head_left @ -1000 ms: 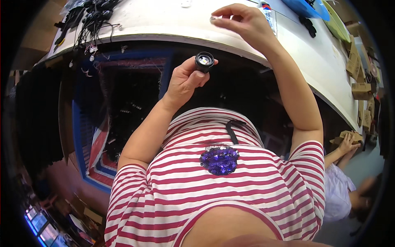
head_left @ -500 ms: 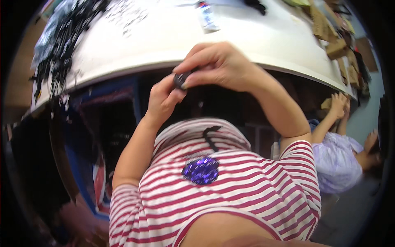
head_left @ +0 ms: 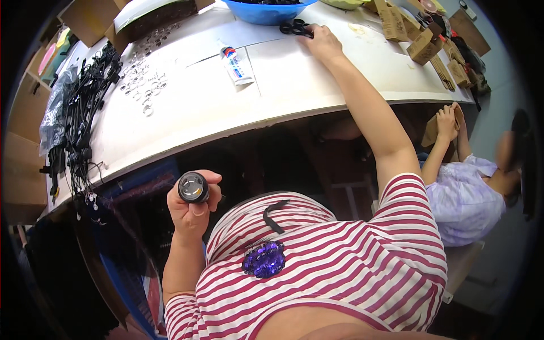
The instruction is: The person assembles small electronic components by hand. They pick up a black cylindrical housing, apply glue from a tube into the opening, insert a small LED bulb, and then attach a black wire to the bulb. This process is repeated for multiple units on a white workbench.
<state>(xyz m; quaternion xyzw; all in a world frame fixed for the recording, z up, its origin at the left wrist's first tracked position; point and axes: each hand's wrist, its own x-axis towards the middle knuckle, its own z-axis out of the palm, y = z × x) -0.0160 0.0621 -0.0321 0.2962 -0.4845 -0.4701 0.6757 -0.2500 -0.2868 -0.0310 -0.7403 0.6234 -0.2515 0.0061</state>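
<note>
My left hand (head_left: 195,212) is closed around a short black cylinder with a clear round lens in its end (head_left: 192,187), like a small eye loupe, held in front of the table edge. The lens faces up. My right hand (head_left: 324,44) reaches far across the table, fingertips pinched at a small group of black ring-shaped parts (head_left: 296,26). Which of the rings the fingers hold is partly hidden. Just beyond them stands a blue bowl (head_left: 269,14) filled with black pieces.
A white, blue and red tube (head_left: 236,65) lies on the white table (head_left: 294,79). Many clear lenses (head_left: 144,82) are scattered at left, beside a heap of black cords (head_left: 85,107). Small cardboard boxes (head_left: 425,46) line the far right. Another person (head_left: 464,198) sits at right holding cardboard.
My hands have parted. The left drew back toward me and left with the black lens piece; the right stretched out to the black rings by the bowl. The view has shifted, showing more table.
</note>
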